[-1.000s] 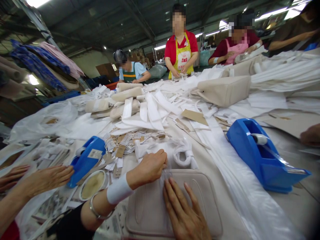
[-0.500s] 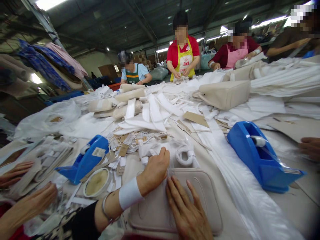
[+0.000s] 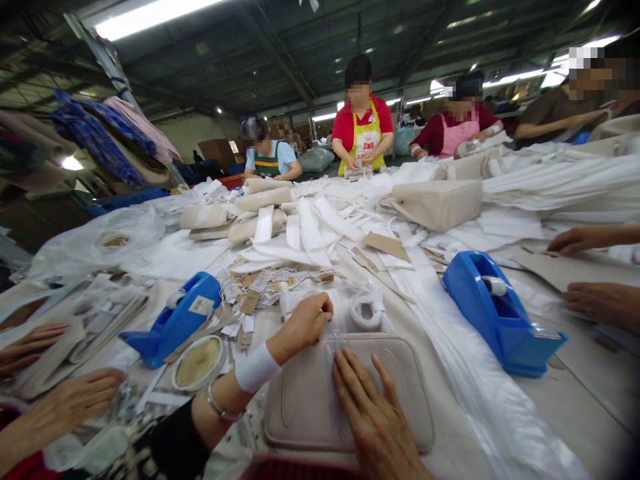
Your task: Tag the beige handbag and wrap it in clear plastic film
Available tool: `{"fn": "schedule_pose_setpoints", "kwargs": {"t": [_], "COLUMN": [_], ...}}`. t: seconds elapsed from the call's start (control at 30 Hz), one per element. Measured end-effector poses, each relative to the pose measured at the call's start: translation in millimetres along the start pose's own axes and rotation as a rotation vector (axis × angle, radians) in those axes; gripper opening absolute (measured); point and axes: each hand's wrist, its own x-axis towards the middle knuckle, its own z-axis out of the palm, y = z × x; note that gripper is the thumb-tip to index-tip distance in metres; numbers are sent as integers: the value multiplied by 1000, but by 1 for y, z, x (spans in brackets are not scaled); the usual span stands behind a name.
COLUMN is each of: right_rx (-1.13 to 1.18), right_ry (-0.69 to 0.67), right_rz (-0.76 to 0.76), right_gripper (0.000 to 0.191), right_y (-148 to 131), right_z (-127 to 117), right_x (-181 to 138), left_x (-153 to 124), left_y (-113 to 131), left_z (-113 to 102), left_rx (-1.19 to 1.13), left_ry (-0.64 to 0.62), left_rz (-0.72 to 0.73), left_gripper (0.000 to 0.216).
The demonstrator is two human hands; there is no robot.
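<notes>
Cluttered table (image 3: 450,407), near edge: my left hand (image 3: 305,321) pinches clear film (image 3: 334,343); my right hand (image 3: 373,410) lies flat on the case (image 3: 297,400). Uneven tension could wrinkle the film.

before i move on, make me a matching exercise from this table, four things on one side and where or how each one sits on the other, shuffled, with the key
Things
1. beige bag
2. white coil
3. tags
4. blue tape dispensers

Places and states
a. one on either side of the bag
b. in a loose heap, brown and white
c. under a flat hand
d. just past the bag's far edge

Pairs: 1-c, 2-d, 3-b, 4-a
</notes>
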Motion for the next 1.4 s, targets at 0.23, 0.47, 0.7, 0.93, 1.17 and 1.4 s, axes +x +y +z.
{"fn": "schedule_pose_setpoints", "kwargs": {"t": [0.23, 0.47, 0.7, 0.93, 1.17, 1.4], "right_rx": [-14, -27, -47, -23, -61, 73], "right_ry": [0, 2, -12, -14, -13, 14], "right_rz": [-2, -7, -28, 0, -42, 9], "right_gripper": [46, 45, 51, 46, 52, 52], "right_y": [-2, -2, 0, -2, 0, 5], "right_z": [3, 2, -2, 1, -6, -7], "right_x": [-3, -2, 0, -3, 2, 8], "left_x": [-6, -2, -5, 3, 16, -18], "left_y": [-4, 3, 16, 13, 13, -11], "left_z": [1, 3, 3, 17, 8, -18], "left_rx": [51, 192, 349, 327, -20, -935], "left_ry": [-47, -148, -173, -62, 153, 331], "left_rz": [107, 77, 48, -27, -145, -100], "left_gripper": [12, 7, 14, 37, 8, 32]}}
